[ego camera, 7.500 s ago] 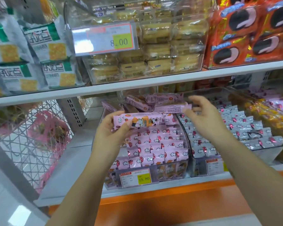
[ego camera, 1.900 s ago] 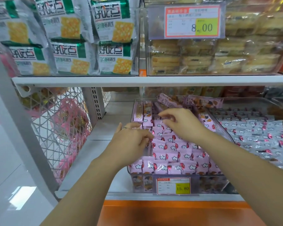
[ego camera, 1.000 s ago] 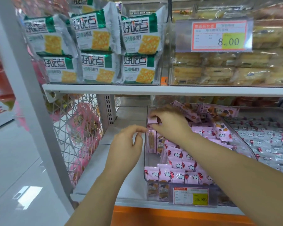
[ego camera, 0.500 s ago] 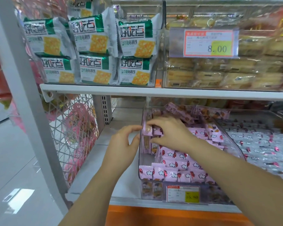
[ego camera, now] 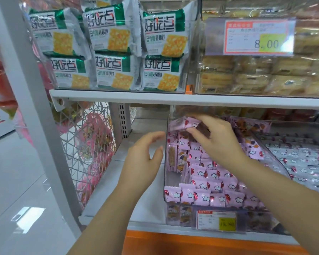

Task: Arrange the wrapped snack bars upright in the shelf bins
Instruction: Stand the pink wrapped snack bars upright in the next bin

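A clear plastic bin on the lower shelf holds several pink wrapped snack bars standing upright in rows. My right hand reaches over the bin's back left corner and pinches one pink bar, held level above the rows. My left hand hovers just outside the bin's left wall, fingers relaxed and spread, holding nothing. More pink bars lie loose at the back of the bin.
A second clear bin of silver-pink bars sits to the right. The upper shelf hangs low over the bins, carrying green cracker packs and cake packs. A wire mesh panel closes the left side. A price tag fronts the bin.
My right hand has lifted a pink bar up from the upright row at the bin's back left. My left hand has let go of the bin wall and opened beside it.
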The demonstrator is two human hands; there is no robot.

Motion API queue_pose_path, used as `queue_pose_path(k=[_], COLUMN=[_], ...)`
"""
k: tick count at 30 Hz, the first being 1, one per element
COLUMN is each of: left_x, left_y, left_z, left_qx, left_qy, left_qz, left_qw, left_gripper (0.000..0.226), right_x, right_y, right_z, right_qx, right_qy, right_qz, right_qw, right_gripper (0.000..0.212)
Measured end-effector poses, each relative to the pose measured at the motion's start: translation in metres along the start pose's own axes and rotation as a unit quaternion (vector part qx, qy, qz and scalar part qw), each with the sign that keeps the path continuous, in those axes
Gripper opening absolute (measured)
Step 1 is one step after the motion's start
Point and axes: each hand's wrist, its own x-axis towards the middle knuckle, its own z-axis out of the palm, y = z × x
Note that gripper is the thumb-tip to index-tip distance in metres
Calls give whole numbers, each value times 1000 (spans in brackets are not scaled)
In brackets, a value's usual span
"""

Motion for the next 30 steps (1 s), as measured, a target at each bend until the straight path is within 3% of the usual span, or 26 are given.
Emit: queue_pose_path(k=[8,13,15,19,22,25,27,30], left_x=[-5,-9,-10,-10,-9,-10,-11,-11], left_y=[21,21,18,16,15,15,14,13], left_z=[-4,1,5,6,4,2,1,-1], left_qx=[-28,16,73,126,121,116,107,96], left_qy=[-68,-139,-162,-164,-145,-130,-132,-139], left_qz=[4,-25,3,35,38,36,35,42], left_qw=[997,990,984,978,981,984,985,985], left_gripper=[37,32,42,46,40,30,20,13], right_x=[-16,-28,-33,-26,-13,-2,7,21], right_y=[-30,-27,-25,-7,18,23,21,18], right_z=[-38,-34,-30,-30,-18,2,11,21], right_qx=[158,156,136,195,45,-121,-189,-212], right_qy=[-113,-215,-245,-215,-218,-283,-315,-353], right_qz=[73,112,111,163,134,35,1,-4], right_qw=[978,957,953,943,966,951,930,911], right_gripper=[17,13,14,13,36,60,65,54])
